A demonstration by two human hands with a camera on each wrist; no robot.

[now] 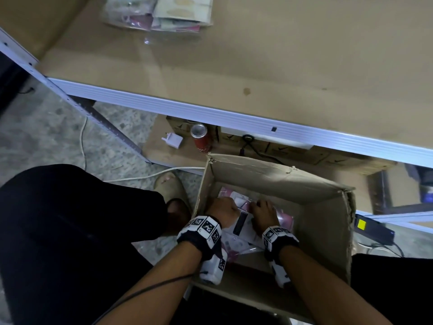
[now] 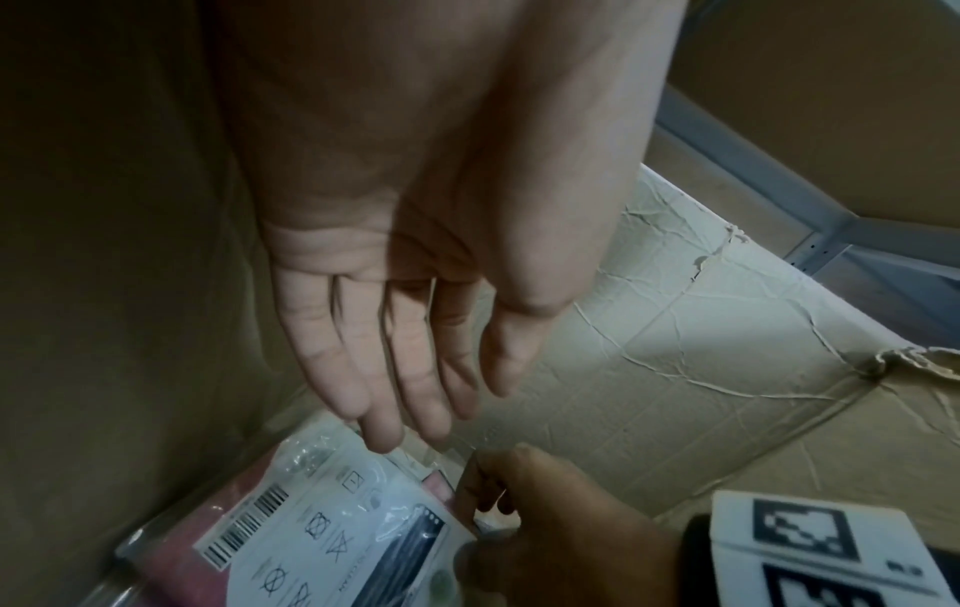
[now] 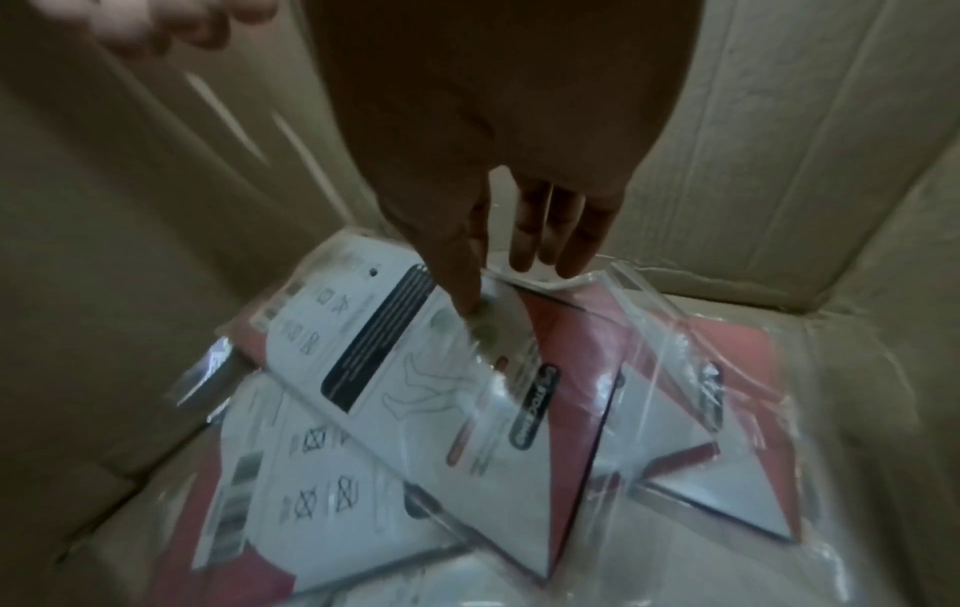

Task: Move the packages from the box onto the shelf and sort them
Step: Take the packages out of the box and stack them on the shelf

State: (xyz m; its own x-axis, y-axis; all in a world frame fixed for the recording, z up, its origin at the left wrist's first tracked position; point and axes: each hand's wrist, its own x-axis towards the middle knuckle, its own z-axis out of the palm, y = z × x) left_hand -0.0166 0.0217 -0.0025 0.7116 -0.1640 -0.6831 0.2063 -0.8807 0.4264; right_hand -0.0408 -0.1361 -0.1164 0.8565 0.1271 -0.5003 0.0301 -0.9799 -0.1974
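Note:
An open cardboard box [image 1: 276,174] stands on the floor below the shelf [image 1: 281,78]. Several clear-bagged packages [image 1: 243,233] with white cards and pink contents lie in it. Both hands reach inside. My right hand [image 3: 504,287] pinches the top package [image 3: 415,357] at its far edge, thumb on the card and fingers behind the edge. My left hand [image 2: 415,410] is stretched flat with straight fingers, its tips touching the plastic flap of the same package [image 2: 322,525] next to the right hand [image 2: 488,493]. A pile of packages [image 1: 159,12] lies at the shelf's back left.
Under the shelf stand a red can [image 1: 200,137] and a white plug adapter [image 1: 172,139] on flat cardboard. A white cable [image 1: 150,174] crosses the floor by my foot [image 1: 172,188]. A black device with a yellow label [image 1: 372,227] lies right of the box.

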